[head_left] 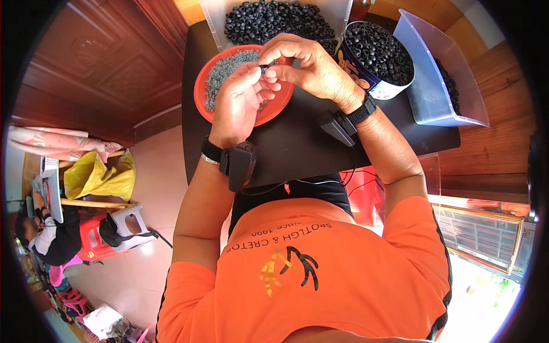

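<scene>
Above the orange-red bowl (278, 114), my two hands meet at a small black piece (263, 67), which looks like the loose black ones nearby. My left hand (237, 98) pinches it between thumb and fingers from the left. From the right, the thumb and forefinger of my right hand (313, 67) close on the same piece. Fingertips cover most of it, so its exact shape is hidden. Small clear-grey pieces (220, 77) fill much of the bowl beneath. Both wrists carry black straps with dark box-shaped devices.
Behind the bowl, a clear bin (213, 26) holds many black pieces (280, 22). A round tin (384, 90) of them stands right of it, beside a translucent bin (426, 100). All rest on a dark table (286, 154). Far left, another person (57, 234) is near a red stool (91, 237).
</scene>
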The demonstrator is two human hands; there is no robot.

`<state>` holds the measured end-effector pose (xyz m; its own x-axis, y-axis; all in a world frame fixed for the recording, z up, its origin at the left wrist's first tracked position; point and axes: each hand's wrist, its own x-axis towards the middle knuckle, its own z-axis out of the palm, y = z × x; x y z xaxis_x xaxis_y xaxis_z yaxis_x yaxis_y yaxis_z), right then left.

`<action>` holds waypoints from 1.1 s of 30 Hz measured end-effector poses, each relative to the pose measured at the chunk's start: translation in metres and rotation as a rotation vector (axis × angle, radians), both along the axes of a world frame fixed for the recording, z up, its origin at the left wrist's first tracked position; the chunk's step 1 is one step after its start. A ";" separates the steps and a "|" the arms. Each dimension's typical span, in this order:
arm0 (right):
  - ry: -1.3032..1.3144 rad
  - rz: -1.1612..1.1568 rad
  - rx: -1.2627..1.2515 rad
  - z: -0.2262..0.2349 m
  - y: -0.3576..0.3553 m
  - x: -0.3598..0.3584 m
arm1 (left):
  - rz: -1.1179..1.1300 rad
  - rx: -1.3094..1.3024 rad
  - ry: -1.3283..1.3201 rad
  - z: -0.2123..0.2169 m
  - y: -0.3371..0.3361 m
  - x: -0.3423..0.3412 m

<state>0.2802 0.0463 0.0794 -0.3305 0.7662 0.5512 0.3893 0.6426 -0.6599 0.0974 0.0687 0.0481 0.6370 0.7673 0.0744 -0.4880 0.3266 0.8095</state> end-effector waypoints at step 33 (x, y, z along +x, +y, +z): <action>-0.588 -0.158 0.002 -0.021 0.028 -0.004 | 0.252 -0.106 -0.051 0.000 0.014 -0.013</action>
